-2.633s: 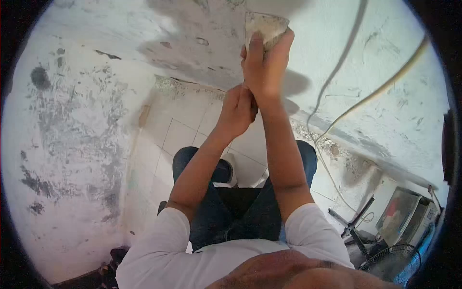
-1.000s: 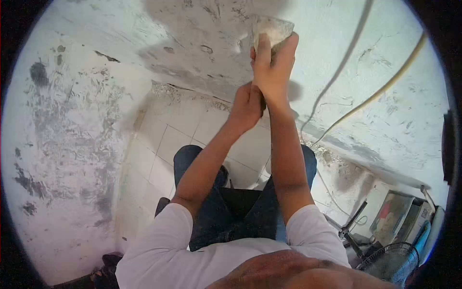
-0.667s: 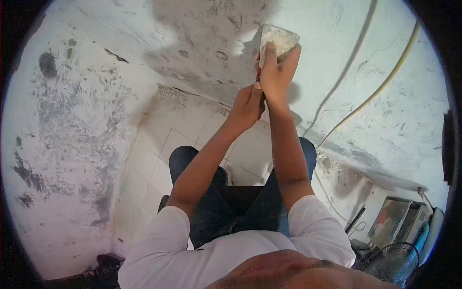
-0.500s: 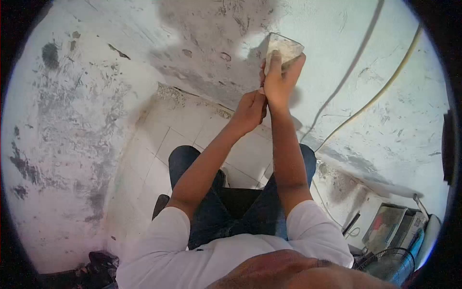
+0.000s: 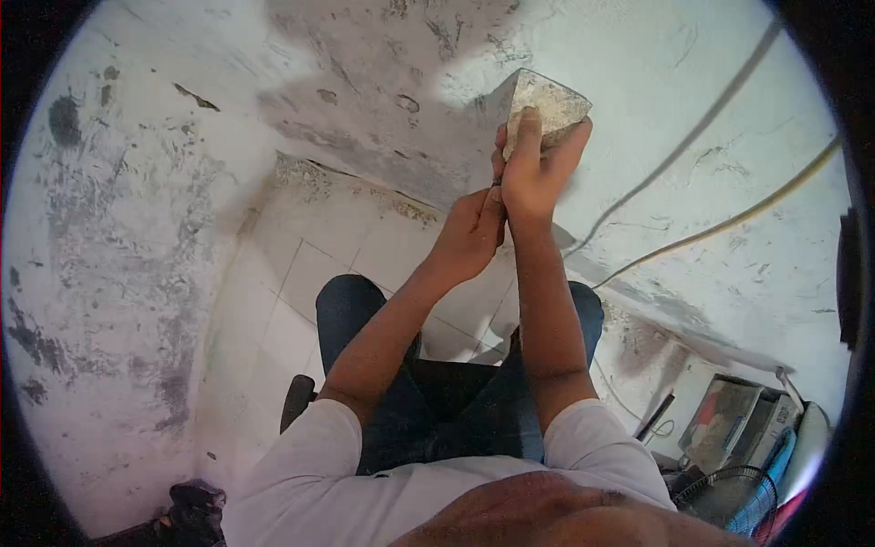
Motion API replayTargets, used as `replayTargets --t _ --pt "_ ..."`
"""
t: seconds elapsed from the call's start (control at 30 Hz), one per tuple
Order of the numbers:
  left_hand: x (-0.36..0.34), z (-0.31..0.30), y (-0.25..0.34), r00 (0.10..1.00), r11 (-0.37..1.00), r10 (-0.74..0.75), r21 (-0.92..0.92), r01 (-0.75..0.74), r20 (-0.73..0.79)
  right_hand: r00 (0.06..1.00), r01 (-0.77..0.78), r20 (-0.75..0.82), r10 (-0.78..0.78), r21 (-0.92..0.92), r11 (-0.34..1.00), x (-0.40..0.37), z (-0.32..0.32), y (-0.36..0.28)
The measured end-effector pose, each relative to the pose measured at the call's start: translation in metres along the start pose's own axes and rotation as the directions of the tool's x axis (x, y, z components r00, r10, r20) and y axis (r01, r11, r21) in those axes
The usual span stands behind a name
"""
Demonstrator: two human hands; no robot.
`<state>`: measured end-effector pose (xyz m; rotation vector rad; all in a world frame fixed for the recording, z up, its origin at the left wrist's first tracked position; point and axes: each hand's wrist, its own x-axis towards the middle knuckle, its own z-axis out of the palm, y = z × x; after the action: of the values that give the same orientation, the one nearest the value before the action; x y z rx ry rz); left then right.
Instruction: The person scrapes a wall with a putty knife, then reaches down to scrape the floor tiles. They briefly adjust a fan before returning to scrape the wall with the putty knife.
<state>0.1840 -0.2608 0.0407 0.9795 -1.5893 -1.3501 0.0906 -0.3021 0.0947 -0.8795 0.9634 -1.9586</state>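
Note:
A putty knife with a flared blade (image 5: 550,94), crusted in pale plaster, is held up in front of the stained wall (image 5: 383,64). My right hand (image 5: 538,178) is closed around the blade's narrow lower part, its thumb pressed flat along the face and its fingers wrapped behind. Just below and to the left, my left hand (image 5: 469,235) is closed in a fist about the lower end, where the handle is mostly hidden by the fingers. Both hands meet at the thumb tip of the left one.
A pale cable (image 5: 729,205) hangs along the wall at right. White floor tiles (image 5: 314,278) lie below, between a patchy left wall (image 5: 118,264) and my knees. At lower right are a storage box (image 5: 725,424) and a fan guard (image 5: 729,497). Dark items (image 5: 196,506) lie at lower left.
The view has shifted slightly, and the putty knife and both hands appear a little lower in it. The grip of each hand looks the same.

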Motion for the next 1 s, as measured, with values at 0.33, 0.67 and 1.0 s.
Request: replayTargets --t 0.33,0.67,1.0 --pt "0.01 0.012 0.019 0.999 0.999 -0.051 0.014 0.051 -0.003 0.968 0.249 0.037 -0.247 -0.085 0.965 0.018 -0.004 0.007" --pt "-0.007 0.017 0.018 0.997 0.999 -0.036 -0.013 0.035 -0.064 0.986 0.092 0.144 -0.083 -0.053 0.994 -0.001 -0.01 -0.009" --pt "-0.006 0.026 0.012 0.99 0.989 -0.135 -0.067 0.132 -0.044 0.995 0.083 0.06 -0.078 -0.076 0.994 0.001 -0.022 -0.001"
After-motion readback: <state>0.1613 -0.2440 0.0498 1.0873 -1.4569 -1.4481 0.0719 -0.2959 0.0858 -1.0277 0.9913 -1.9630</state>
